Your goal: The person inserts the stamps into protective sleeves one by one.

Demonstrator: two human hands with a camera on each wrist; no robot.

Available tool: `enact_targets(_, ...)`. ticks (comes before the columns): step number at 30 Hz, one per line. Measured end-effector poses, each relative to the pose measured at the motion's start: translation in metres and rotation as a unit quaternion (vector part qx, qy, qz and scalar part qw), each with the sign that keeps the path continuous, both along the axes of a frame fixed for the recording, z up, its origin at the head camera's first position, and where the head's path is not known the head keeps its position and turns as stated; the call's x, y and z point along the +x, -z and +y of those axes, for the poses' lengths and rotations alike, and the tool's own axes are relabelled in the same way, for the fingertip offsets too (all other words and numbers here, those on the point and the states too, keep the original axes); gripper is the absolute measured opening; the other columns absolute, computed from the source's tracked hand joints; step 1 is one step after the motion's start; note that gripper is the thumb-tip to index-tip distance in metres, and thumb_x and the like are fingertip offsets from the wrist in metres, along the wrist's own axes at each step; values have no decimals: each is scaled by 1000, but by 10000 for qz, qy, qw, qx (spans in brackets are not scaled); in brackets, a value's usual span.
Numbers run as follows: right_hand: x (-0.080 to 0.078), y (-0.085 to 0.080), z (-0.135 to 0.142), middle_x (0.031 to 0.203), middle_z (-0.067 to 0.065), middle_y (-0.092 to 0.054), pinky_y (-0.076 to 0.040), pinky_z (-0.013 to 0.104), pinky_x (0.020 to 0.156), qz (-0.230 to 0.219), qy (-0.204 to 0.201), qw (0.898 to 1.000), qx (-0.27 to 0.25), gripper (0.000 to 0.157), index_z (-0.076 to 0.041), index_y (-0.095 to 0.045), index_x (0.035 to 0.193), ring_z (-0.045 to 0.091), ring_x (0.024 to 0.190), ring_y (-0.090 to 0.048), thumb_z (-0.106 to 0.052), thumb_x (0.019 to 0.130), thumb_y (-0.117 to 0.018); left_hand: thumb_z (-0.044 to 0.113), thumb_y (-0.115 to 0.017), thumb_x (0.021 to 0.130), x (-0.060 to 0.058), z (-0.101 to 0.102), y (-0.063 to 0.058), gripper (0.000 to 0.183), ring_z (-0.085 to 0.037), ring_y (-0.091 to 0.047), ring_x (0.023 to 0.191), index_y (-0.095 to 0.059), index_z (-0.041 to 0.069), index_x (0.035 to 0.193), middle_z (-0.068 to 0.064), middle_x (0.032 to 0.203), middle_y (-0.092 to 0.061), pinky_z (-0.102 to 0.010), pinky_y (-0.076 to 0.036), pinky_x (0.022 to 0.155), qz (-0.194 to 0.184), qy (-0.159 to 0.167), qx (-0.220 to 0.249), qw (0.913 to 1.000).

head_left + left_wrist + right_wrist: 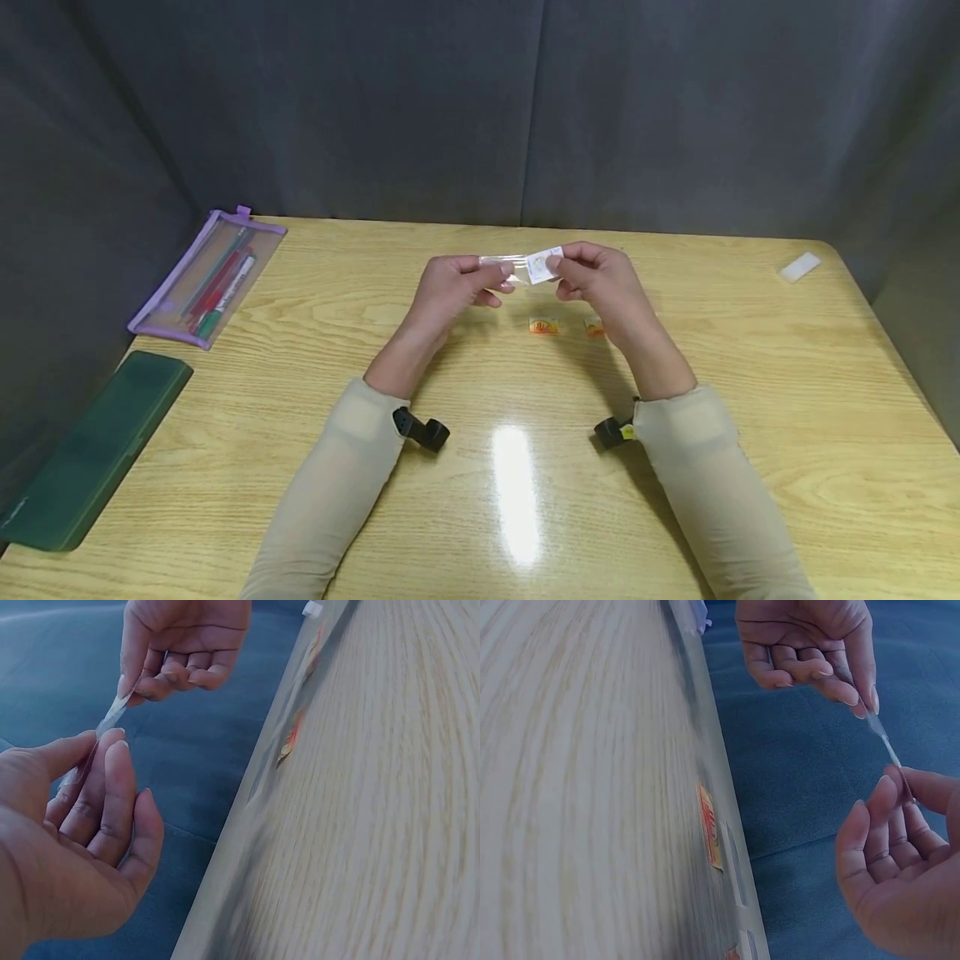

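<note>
Above the far middle of the table, my left hand [453, 287] pinches a clear plastic strip [519, 272] between thumb and fingers. My right hand [609, 283] pinches a small white printed card [538, 267] at the strip's right end. In the right wrist view, card and plastic appear edge-on as one thin line between the two hands. Beneath them on the table lie a small yellow-and-orange printed piece [543, 326] and a similar one [594, 327], which the right hand partly covers.
At the left edge lies a mesh pouch [171, 304] with purple trim, pens inside. A dark green case [97, 450] is nearer the front. A white block [800, 267] rests at the far right. Dark curtains [375, 108] hang behind the table.
</note>
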State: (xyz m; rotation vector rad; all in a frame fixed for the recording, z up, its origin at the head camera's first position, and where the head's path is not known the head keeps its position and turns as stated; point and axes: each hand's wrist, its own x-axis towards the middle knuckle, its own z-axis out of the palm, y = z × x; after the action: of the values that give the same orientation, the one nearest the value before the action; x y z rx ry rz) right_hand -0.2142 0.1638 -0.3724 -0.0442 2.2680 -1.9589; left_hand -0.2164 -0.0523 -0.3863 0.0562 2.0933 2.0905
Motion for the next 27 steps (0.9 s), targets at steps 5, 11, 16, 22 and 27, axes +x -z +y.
enact_targets(5,1,-1,-1,86,-4,-66,-56,19,70,6,-13,9998,-178,22,0,-66,112,9,68,-60,-19,100,-65,20,-77,91,1,0,0,23,-20,-74,72,-77,-3,98,-3,79,-76,-27,-61,68,37,14,109,9999)
enact_targets(11,0,-1,-2,87,-5,-65,-56,19,70,22,-34,9999,-104,27,2,-64,116,8,68,-60,-19,100,-64,21,-77,92,1,1,0,22,-26,-75,82,-78,-1,98,-4,83,-76,-27,-61,68,52,-16,102,9999)
enact_targets(16,0,-1,-3,87,-5,-64,-56,20,72,51,-21,10000,52,28,3,-64,117,8,69,-59,-20,100,-64,20,-77,92,2,4,1,22,-23,-75,80,-77,-1,99,-3,84,-76,-26,-61,67,50,-14,199,9998)
enact_targets(22,1,0,-4,87,-5,-64,-57,20,72,50,95,9999,87,26,1,-63,115,8,68,-60,-20,100,-64,21,-76,93,2,4,1,23,-16,-71,67,-76,-2,96,-2,79,-75,-27,-61,66,101,-5,195,9998)
enact_targets(27,1,1,-7,85,-5,-64,-57,20,71,111,67,9999,64,25,0,-63,113,8,68,-60,-20,100,-65,22,-76,93,3,4,2,22,-24,-72,73,-78,0,98,-2,79,-75,-26,-60,65,99,-72,197,9997)
